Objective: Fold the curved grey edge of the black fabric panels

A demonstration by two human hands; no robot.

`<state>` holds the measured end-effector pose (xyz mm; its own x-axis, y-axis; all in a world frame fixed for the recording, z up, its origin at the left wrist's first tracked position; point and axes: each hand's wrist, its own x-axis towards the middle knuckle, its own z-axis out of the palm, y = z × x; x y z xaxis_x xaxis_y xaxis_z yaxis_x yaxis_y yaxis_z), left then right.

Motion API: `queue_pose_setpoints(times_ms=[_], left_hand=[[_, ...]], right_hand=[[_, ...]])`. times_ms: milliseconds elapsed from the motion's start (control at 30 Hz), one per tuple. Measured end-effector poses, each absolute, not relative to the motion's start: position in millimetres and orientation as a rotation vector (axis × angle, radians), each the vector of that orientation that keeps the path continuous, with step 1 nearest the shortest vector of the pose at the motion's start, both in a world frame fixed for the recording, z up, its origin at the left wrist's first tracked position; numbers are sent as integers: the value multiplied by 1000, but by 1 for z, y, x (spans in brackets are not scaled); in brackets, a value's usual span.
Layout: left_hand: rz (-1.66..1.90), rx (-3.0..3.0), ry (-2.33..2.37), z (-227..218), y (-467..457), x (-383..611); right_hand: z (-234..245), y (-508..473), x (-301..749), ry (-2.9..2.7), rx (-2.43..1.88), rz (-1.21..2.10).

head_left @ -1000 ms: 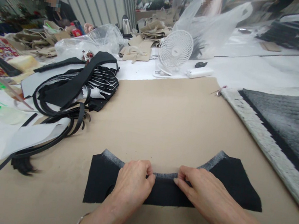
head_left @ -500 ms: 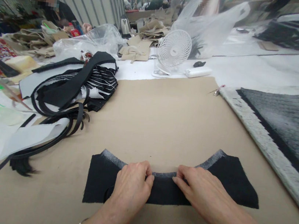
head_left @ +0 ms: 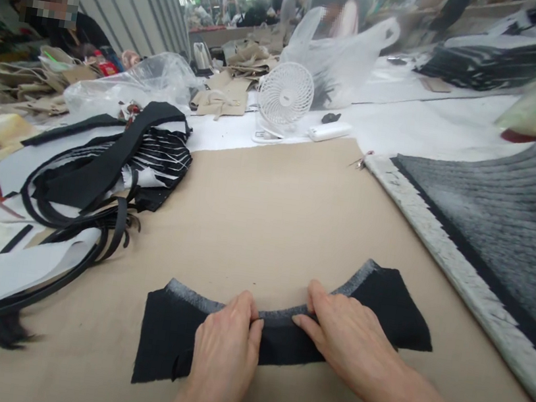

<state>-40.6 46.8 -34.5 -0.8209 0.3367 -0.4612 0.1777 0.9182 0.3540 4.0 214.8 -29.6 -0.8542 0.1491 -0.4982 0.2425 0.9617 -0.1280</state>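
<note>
A curved piece of black fabric (head_left: 383, 307) with a grey upper edge lies on the brown paper sheet (head_left: 267, 207) near the front. My left hand (head_left: 225, 348) rests on its middle, fingers curled and pinching the grey edge. My right hand (head_left: 341, 338) lies beside it on the right, fingers pressed together on the same edge. The two hands are nearly touching.
A heap of black straps and striped fabric (head_left: 113, 166) lies at the left. A grey quilted panel (head_left: 510, 215) lies at the right. A small white fan (head_left: 284, 97), a clear plastic bag (head_left: 140, 80) and beige pieces stand behind. Other people sit at the far tables.
The view has shifted, so everything sits lower and further left. My hands have drawn closer together on the fabric's grey edge.
</note>
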Motion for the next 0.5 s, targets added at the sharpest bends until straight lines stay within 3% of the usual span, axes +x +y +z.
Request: queue_pose_setpoints(times_ms=[233,367,500], left_hand=[[573,803,3028,-58,43,-16],[820,1335,2836,-77,50,0],[748,1615,2828,-86,56,6]], right_hand=[[-22,221,6,2622,277,-231],[-19,221,8,2642,277,-229],[-18,222,14,2663,286,-244]])
